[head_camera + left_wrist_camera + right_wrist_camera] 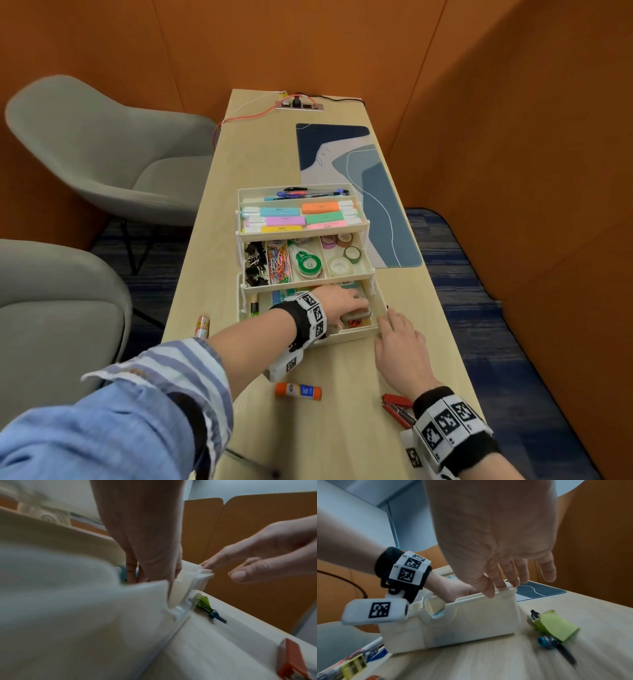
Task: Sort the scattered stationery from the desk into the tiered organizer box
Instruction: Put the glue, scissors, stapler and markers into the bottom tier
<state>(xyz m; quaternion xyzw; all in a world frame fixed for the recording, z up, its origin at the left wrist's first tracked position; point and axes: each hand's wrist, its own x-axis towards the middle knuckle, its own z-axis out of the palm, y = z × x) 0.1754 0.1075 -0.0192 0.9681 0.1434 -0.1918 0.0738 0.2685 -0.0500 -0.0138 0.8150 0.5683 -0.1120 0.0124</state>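
A cream tiered organizer box (305, 236) stands fanned open at the centre of the head view, on a narrow wooden desk (342, 428). The left hand (342, 301) reaches into the bottom tier, fingers curled over a grey flat object (356, 313) whose kind cannot be told. The right hand (399, 346) rests relaxed, fingertips on the box's near right corner, grasping nothing. Just right of that corner, in the right wrist view, a green sticky-note pad (556, 626) lies on a black pen (563, 651) beside a small blue cap (546, 641). Lower in the head view, a glue stick (298, 390) lies on bare wood below the box, a red staple remover (397, 407) by the right wrist, a small tube (202, 325) at the left edge. A blue desk mat (359, 192) fills the upper right; grey chairs (102, 150) stand close at left.
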